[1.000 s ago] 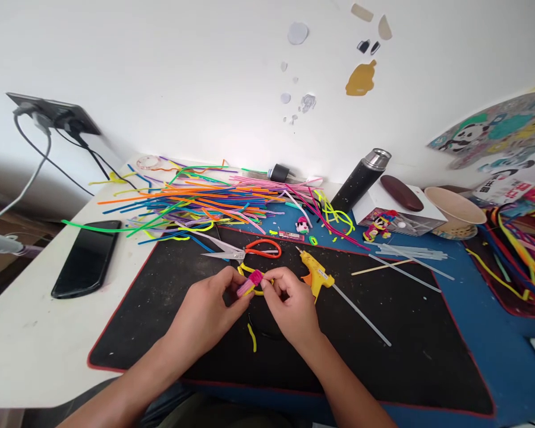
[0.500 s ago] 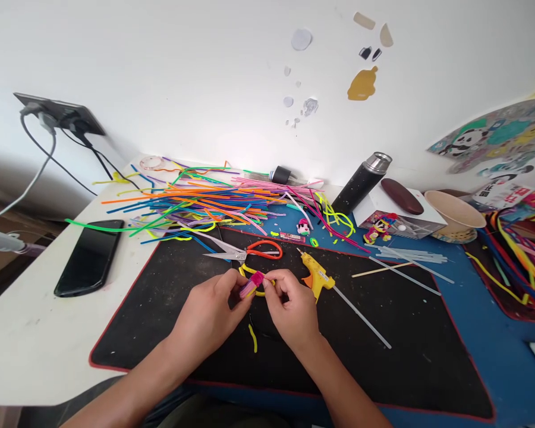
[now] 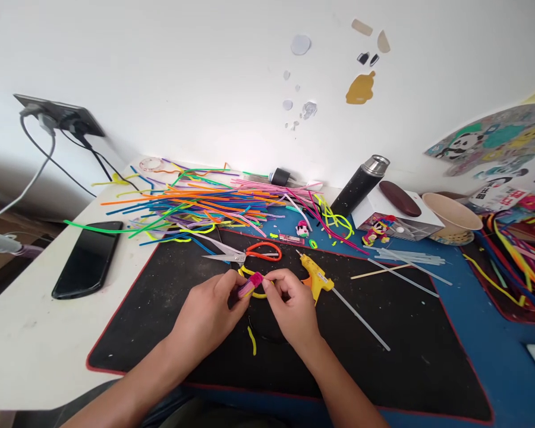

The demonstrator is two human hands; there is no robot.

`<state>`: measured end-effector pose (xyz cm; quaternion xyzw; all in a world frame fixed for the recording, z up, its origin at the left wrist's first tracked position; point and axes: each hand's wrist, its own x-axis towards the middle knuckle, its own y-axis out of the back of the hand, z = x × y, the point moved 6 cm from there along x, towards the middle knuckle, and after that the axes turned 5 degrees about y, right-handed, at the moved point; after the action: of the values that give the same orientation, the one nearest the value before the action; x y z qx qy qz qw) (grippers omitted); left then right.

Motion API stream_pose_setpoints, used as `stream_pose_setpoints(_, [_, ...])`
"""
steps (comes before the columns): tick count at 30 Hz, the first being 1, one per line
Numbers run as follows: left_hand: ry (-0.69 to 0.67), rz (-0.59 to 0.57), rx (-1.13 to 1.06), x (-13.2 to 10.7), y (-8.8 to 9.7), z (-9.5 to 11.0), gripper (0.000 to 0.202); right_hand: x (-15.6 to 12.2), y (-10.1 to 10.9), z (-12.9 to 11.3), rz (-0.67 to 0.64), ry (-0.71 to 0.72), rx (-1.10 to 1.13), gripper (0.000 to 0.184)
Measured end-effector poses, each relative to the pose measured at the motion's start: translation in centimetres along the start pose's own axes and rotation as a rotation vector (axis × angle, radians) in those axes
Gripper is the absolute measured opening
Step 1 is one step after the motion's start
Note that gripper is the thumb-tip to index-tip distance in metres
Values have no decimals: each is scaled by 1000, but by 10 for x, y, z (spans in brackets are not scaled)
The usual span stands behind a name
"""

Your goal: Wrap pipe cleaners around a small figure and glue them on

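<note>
Now, over the black mat (image 3: pixel 361 368), the pink piece (image 3: pixel 246 289) sits pinched in the grip of your left hand (image 3: pixel 205 306), its long axis slanting away and rightward to the end your right hand (image 3: pixel 294 304) nips narrowly.

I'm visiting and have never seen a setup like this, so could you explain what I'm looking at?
Happily. There's no machine here: a person's bare left hand and right hand are working. The camera sits on their head, looking forward and down. Between their fingertips is a small pink piece. On the dark mat lie open scissors and a yellow glue gun. Behind is a pile of colourful stems; at the left lies a phone.
</note>
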<state>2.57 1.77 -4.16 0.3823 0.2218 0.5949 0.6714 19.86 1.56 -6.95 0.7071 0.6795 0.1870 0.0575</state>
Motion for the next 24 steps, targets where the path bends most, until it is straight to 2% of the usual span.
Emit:
stream_pose_setpoints(5, [-83,109,42,-2,6,2,9,-5,-6,11,-73,-236,371,37])
stream_pose_setpoints(10, [-179,115,63,-4,2,11,7,-5,-12,10,-104,-267,502,43])
stream_pose_setpoints(13, [-170,85,22,-5,-1,13,8,-4,-15,14,-103,-290,530,41])
stream_pose_setpoints(15, [-89,18,-76,-4,-3,8,7,-4,-14,17,-97,-301,561,39])
stream_pose_setpoints(20, [200,-312,-605,-2,-9,-3,44,-2,-8,16,-111,-332,643,36])
stream_pose_setpoints(24, [287,-520,-796,-2,-9,2,39,0,-6,11,-153,-344,671,37])
